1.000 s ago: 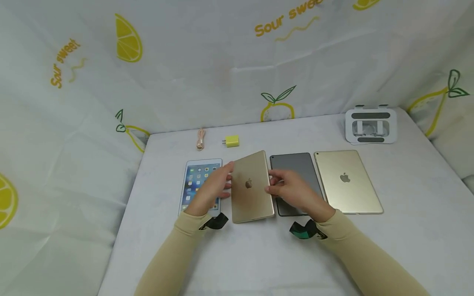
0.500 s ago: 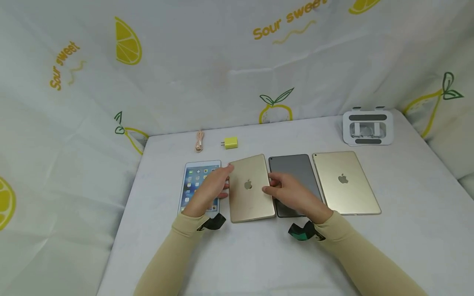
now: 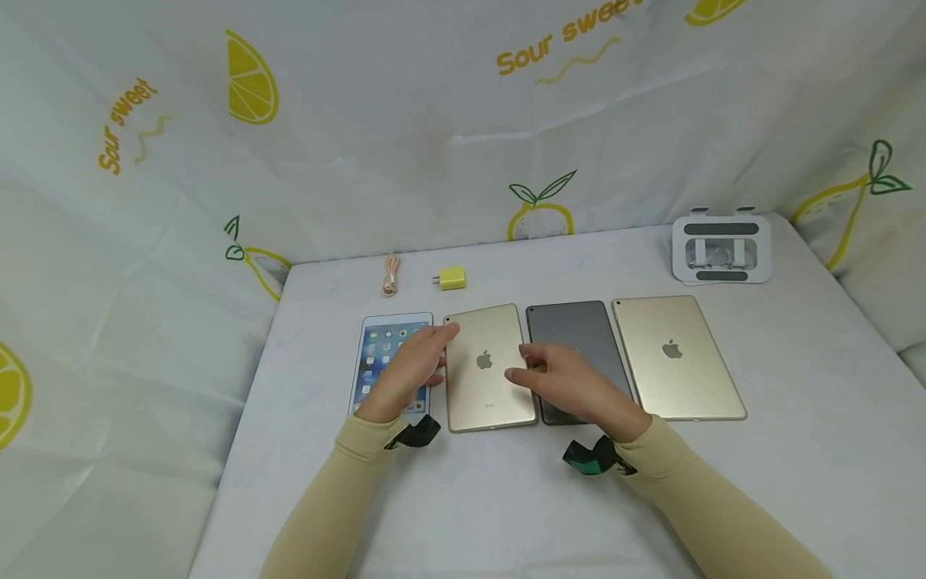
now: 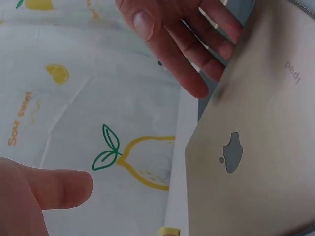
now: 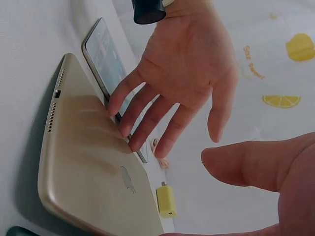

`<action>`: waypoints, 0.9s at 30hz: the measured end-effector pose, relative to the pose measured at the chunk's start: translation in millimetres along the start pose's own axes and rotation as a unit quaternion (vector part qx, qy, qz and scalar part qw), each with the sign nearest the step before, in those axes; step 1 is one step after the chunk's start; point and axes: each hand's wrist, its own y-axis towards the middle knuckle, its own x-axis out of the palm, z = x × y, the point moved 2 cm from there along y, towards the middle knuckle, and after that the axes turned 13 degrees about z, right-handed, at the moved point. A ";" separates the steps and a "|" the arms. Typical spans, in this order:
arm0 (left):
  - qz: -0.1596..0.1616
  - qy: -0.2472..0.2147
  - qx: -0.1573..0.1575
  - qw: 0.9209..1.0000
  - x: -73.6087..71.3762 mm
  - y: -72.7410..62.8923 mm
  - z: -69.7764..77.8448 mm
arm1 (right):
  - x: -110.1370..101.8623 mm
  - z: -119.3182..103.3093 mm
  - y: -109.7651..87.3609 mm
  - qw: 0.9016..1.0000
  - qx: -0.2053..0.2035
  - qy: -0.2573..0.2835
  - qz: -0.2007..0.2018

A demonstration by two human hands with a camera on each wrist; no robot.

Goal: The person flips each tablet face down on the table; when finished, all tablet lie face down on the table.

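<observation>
A gold tablet (image 3: 483,398) lies back up among the row of tablets, its logo showing. My left hand (image 3: 411,362) is at its left edge, over a white tablet (image 3: 374,350) with a lit screen. In the right wrist view the left hand's fingers (image 5: 142,123) are straight and come against the gold tablet's edge. My right hand (image 3: 571,378) is at the opposite edge, over a dark grey tablet (image 3: 575,320). The left wrist view has the right hand's fingers (image 4: 184,73) fairly straight beside the edge, with the thumb standing apart. Neither hand pinches the tablet.
Another gold tablet (image 3: 676,378) lies back up at the right of the row. Behind are a bundled pink cable (image 3: 390,275), a yellow charger plug (image 3: 452,278) and a folded white stand (image 3: 719,228). A lemon-printed cloth (image 3: 405,161) hangs beyond the table's far edge.
The gold tablet between my hands has come down from a tilt to lie nearly flat. My right thumb has moved over its edge and lifted off it; the left hand has hardly moved.
</observation>
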 end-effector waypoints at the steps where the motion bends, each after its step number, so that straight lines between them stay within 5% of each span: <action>1: 0.000 0.001 0.000 1.000 0.1 0.1 0.3 | -0.1 -0.8 -0.9 1.000 -0.001 0.000 -0.001; 21: -0.007 0.004 0.019 1.000 -1.1 -1.1 0.3 | 3.7 -13.0 -11.1 0.998 -0.020 -0.050 -0.039; 27: -0.011 -0.006 0.029 0.999 -12.3 -4.4 -1.2 | 6.3 -19.0 -11.3 0.998 -0.031 -0.046 -0.006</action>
